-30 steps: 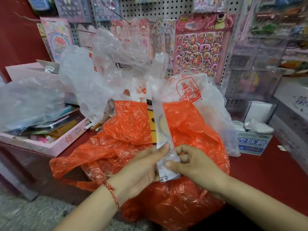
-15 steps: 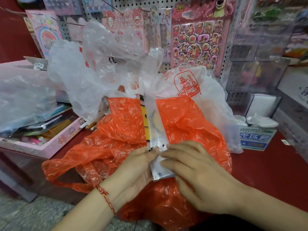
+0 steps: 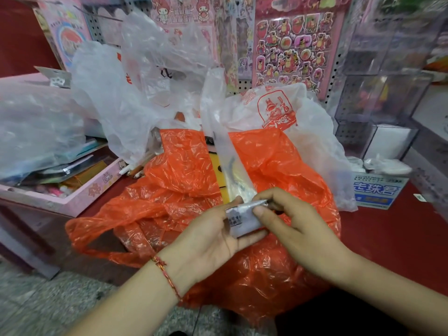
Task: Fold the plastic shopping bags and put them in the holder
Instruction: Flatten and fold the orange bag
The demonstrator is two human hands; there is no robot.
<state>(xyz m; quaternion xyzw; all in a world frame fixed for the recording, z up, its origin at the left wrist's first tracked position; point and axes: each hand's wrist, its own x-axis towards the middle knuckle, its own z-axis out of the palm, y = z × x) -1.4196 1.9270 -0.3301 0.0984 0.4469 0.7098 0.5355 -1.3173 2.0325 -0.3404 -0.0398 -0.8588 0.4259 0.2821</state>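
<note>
A red counter [image 3: 388,238] in a shop, backed by a pegboard [image 3: 242,86] hung with sticker sheets, is heaped with loose bags; an orange bag [image 3: 181,180] sprawls across the front edge, white bags [image 3: 116,98] bulge behind it, and a pink box [image 3: 80,197] sits to the left. The clear bag [image 3: 225,146] in hand is flattened into a long narrow strip that runs up over the orange bag; its near end is turned over into a small flat packet, held just above the orange bag by both hands. The left hand [image 3: 208,241] cradles the packet on its fingers with the thumb pinning the top; the right hand [image 3: 298,229] pinches the newest fold between thumb and forefinger, a narrow grip. No holder can be picked out. The risks, as I judge them: the plastic looks slick and springy, so easing either pinch could let the folds pop open; the free tail lies among the other bags and may snag or drag them off the counter; a skewed fold could leave the packet lopsided and prone to unravel once stowed.
</note>
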